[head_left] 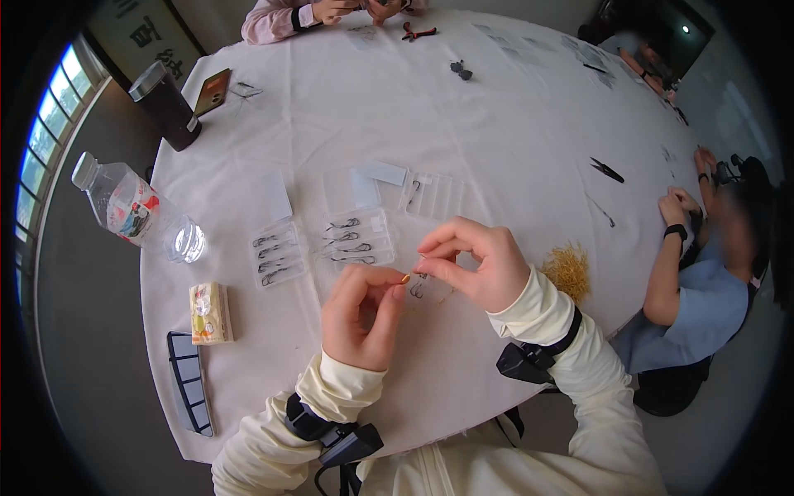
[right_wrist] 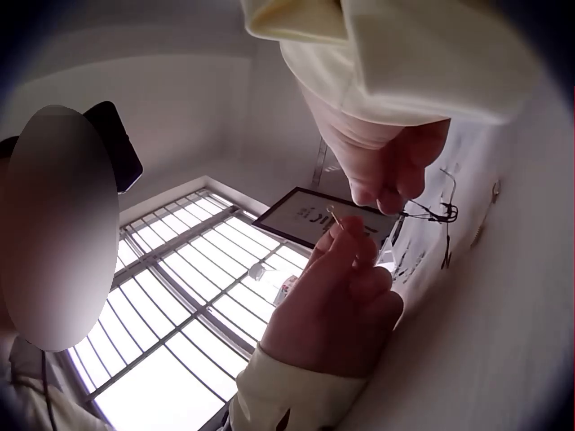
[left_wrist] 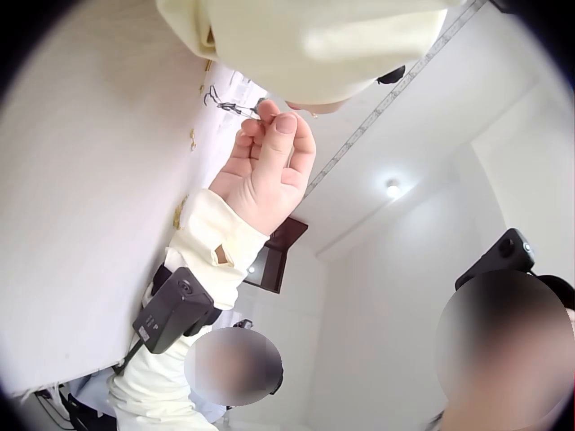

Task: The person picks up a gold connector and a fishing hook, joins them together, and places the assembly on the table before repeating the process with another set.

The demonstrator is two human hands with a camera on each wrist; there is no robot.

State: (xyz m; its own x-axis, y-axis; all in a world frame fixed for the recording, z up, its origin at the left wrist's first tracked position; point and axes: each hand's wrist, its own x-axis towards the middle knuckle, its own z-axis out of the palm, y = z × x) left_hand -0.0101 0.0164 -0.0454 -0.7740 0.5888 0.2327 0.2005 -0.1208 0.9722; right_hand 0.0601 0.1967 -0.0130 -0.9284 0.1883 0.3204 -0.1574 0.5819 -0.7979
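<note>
My left hand (head_left: 361, 318) pinches a small golden piece (head_left: 405, 279) between thumb and forefinger; the piece also sticks up from the fingertips of the left hand (right_wrist: 328, 310) in the right wrist view. Close beside it, my right hand (head_left: 484, 263) pinches a thin item whose far end is hidden by the fingers. Dark hooks (head_left: 418, 286) hang at the right fingertips, seen as a tangle of hooks (right_wrist: 440, 214) below the right hand (right_wrist: 382, 162). The left wrist view shows the hooks (left_wrist: 225, 106) beside the right hand (left_wrist: 265, 171). The two hands appear slightly apart.
Clear compartment boxes (head_left: 279, 255) with dark hooks lie beyond the hands. A yellow pile (head_left: 566, 273) lies right of my right hand. On the left stand a water bottle (head_left: 136, 211), dark tumbler (head_left: 168, 107) and tissue pack (head_left: 211, 314). Black snips (head_left: 607, 170) lie right; other people sit around the table.
</note>
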